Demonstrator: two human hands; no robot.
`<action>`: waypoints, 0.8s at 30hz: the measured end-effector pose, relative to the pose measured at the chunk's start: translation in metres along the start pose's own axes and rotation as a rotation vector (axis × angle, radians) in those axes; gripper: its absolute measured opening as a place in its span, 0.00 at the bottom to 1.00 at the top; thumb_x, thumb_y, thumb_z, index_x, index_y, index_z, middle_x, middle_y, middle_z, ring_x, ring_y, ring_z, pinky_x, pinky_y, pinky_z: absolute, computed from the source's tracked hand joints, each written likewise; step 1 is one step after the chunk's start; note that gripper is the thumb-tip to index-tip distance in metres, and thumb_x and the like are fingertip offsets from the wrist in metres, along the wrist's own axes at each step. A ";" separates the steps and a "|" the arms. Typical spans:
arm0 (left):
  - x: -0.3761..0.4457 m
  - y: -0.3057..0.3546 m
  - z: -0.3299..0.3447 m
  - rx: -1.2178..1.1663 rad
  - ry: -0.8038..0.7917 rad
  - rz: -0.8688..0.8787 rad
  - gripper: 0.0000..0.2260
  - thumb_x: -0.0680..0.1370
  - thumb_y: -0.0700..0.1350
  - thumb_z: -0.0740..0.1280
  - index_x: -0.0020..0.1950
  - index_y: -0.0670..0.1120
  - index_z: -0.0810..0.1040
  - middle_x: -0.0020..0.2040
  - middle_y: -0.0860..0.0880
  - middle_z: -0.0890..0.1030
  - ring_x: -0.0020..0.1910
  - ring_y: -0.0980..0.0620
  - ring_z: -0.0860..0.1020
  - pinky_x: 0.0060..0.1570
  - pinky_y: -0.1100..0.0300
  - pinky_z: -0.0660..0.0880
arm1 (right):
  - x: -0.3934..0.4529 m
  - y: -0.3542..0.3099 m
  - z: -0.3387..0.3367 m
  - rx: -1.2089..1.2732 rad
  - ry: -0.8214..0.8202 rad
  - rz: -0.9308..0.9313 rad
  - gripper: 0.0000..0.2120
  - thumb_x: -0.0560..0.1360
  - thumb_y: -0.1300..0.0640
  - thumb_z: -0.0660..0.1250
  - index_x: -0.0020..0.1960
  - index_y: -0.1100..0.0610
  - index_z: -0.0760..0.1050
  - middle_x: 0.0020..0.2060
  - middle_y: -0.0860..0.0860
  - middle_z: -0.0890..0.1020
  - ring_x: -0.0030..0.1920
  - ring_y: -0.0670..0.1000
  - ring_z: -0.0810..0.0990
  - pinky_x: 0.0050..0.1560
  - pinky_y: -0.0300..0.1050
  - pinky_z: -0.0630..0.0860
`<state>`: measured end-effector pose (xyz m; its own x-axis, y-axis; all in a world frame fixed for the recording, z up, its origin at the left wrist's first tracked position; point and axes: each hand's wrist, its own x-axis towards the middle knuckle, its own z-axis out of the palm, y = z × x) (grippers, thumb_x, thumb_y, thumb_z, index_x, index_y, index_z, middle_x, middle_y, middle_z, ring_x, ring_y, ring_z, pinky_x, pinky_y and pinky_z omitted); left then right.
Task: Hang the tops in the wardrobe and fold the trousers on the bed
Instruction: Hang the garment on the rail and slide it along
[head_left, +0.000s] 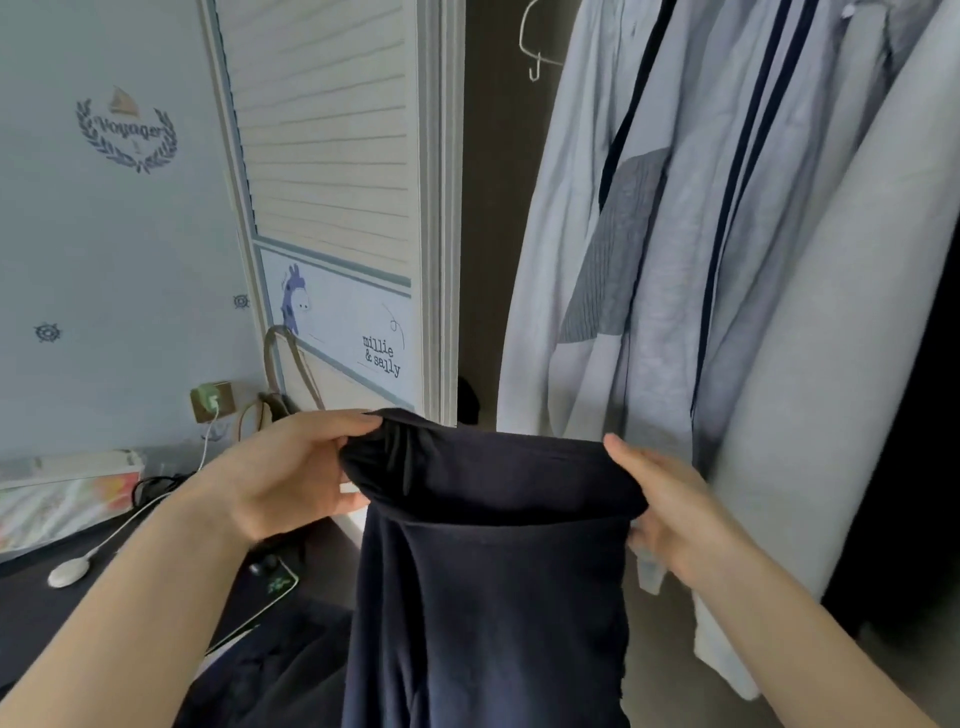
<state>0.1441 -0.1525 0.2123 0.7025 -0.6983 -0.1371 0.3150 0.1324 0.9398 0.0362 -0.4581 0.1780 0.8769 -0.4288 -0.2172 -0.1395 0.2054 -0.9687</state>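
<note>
Wardrobe open ahead, pale shirts hanging at right, one bare hanger at top, louvred door at left. Dark navy garment held up in front of the opening, hanging free, resting on nothing. Left hand curled round its bunched top left corner; right hand pinches the top right edge, thumb on top. Cloth looks thin, soft and limp, light, probably a stretchy knit; it sags between the grips. Cannot tell top or trousers. Best taken at the top band, both corners, spread taut.
</note>
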 end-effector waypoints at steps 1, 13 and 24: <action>0.007 0.001 0.002 0.056 0.013 0.046 0.11 0.72 0.46 0.74 0.51 0.42 0.82 0.43 0.46 0.81 0.40 0.51 0.79 0.40 0.58 0.77 | 0.010 0.002 -0.001 -0.044 0.030 -0.011 0.22 0.74 0.45 0.70 0.55 0.63 0.77 0.48 0.55 0.85 0.49 0.54 0.84 0.46 0.47 0.78; 0.105 0.046 0.000 0.442 0.633 0.537 0.11 0.78 0.51 0.69 0.37 0.50 0.82 0.29 0.56 0.78 0.30 0.60 0.76 0.28 0.68 0.71 | 0.091 -0.022 0.056 -0.869 -0.012 -0.411 0.07 0.75 0.46 0.67 0.44 0.50 0.76 0.40 0.46 0.81 0.43 0.45 0.80 0.44 0.41 0.78; 0.169 0.114 -0.031 0.549 0.552 0.673 0.13 0.77 0.50 0.69 0.36 0.44 0.80 0.30 0.50 0.79 0.30 0.58 0.74 0.31 0.69 0.68 | 0.115 -0.209 0.156 -1.274 0.331 -0.964 0.12 0.78 0.50 0.59 0.39 0.53 0.74 0.34 0.50 0.79 0.37 0.53 0.78 0.38 0.46 0.76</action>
<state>0.3192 -0.2336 0.2864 0.8645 -0.1590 0.4768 -0.4905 -0.0601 0.8694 0.2377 -0.4130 0.3739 0.7517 -0.1540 0.6413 -0.0443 -0.9819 -0.1839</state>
